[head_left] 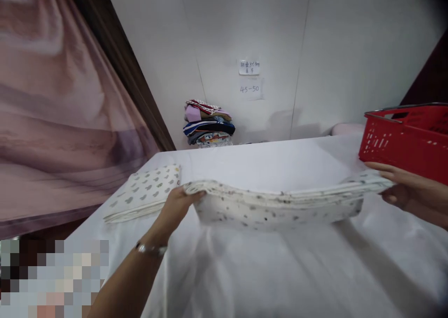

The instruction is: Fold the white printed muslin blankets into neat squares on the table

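Note:
A long folded white cloth [266, 208] with small dark prints stretches between my hands above the white-covered table. My left hand [180, 203] grips its left end, thumb on the near side; a silver bracelet circles that wrist. At the right, my right hand [399, 182] is closed on the other end of the cloth, slightly blurred. The layered folds show along the upper edge, while the near side hangs down. Just left of my left hand lies another folded white cloth [149, 189] with a grey leaf-like print.
A red plastic basket [402, 143] with a metal handle stands at the table's right. Beyond the far edge of the white tablecloth [252, 161] is a stack of folded fabrics [209, 126]. Paper labels [250, 88] hang on the wall. A pink curtain [70, 98] borders the left.

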`<state>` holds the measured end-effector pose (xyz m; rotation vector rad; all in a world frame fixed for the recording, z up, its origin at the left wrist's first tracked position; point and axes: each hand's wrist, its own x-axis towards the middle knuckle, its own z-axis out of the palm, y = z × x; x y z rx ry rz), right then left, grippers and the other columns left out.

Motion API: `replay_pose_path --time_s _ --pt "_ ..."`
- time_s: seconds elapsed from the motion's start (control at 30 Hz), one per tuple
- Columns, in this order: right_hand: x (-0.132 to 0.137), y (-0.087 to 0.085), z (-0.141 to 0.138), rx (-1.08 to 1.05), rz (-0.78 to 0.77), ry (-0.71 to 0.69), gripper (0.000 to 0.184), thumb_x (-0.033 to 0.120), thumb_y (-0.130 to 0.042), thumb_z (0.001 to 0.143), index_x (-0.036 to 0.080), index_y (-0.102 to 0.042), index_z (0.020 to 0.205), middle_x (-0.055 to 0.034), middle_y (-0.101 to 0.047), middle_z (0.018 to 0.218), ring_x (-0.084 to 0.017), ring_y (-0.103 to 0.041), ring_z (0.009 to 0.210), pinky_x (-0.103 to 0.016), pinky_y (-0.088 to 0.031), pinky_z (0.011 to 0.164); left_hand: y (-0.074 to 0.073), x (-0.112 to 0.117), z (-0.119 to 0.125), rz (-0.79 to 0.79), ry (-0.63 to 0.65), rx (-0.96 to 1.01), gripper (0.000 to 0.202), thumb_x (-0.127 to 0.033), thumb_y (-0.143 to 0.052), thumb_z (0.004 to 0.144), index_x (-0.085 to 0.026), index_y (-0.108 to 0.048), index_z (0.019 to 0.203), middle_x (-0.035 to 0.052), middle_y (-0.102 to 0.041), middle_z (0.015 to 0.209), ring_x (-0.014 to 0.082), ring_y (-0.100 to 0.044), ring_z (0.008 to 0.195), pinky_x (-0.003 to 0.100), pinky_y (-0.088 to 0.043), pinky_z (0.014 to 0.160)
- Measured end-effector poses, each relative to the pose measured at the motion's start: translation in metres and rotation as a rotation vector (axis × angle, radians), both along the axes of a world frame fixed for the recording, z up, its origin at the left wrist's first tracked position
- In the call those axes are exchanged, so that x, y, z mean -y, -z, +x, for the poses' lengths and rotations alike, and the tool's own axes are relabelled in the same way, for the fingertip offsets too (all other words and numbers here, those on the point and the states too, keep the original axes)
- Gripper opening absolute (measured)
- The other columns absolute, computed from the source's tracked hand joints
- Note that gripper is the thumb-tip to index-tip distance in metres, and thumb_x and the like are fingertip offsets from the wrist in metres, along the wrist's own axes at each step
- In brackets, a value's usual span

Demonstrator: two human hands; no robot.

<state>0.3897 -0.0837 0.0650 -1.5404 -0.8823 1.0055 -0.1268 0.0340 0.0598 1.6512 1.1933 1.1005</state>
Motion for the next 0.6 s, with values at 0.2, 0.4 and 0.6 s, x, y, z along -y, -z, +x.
replay_pose_path --time_s 0.2,0.4,0.6 --pt "-0.119 -0.061 -0.006 -0.192 0.269 0.117 0.021 0.006 -0.051 0.076 0.020 -0.061 0.089 -0.0020 -0.056 0.071 -0.006 -0.051 0.052 -0.012 -0.046 0.043 -0.069 -0.126 0.045 0.153 0.005 0.227 0.041 -0.034 -0.079 0.052 -0.013 -0.069 0.086 0.0057 -0.070 0.086 0.0221 -0.063 0.086 0.037 -0.047 0.085" --pt "-0.158 -0.099 -0.003 -0.229 0.620 0.150 0.034 0.008 -0.060 0.067 0.022 -0.065 0.098 -0.0031 -0.059 0.079 -0.010 -0.056 0.058 -0.016 -0.053 0.049 -0.123 -0.171 0.052 0.292 -0.020 0.320 0.037 -0.031 -0.077 0.051 -0.013 -0.068 0.082 0.0038 -0.069 0.081 0.0204 -0.062 0.083 0.033 -0.048 0.079" --pt "-0.145 0.005 0.011 -0.157 0.197 0.111 0.038 0.019 -0.072 0.055 0.024 -0.070 0.093 -0.0086 -0.064 0.093 -0.013 -0.057 0.060 -0.018 -0.051 0.044 -0.009 -0.151 0.028 0.078 0.154 0.000 0.034 -0.027 -0.072 0.061 -0.016 -0.065 0.092 0.0031 -0.068 0.089 0.0178 -0.061 0.085 0.032 -0.045 0.084"
